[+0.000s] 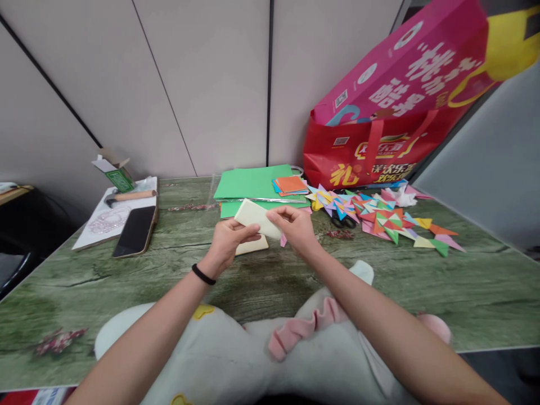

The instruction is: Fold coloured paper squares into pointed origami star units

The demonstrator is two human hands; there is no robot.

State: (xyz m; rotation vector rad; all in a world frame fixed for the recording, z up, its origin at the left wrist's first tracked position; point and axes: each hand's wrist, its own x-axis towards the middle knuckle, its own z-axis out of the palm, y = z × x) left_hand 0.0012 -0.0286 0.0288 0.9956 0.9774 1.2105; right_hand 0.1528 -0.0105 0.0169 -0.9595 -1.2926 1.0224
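Note:
Between my two hands is a folded piece of pale yellow paper (252, 215), lifted above the table. My left hand (228, 239) pinches its left end, thumb on the near face. On the right end, my right hand (295, 225) closes with thumb and fingertips. Just below the raised piece, another pale yellow folded paper (253, 246) lies on the table, partly behind my left hand. Behind my hands are green paper sheets (253, 181) in a clear sleeve, with small orange and blue squares (291, 185) on top.
Folded colourful paper pieces (388, 219) and black scissors (343, 221) lie to the right, before a red bag (379, 149). A phone (135, 230), a hammer (130, 196) and a small green box (120, 177) are at left. A plush toy (236, 360) fills my lap.

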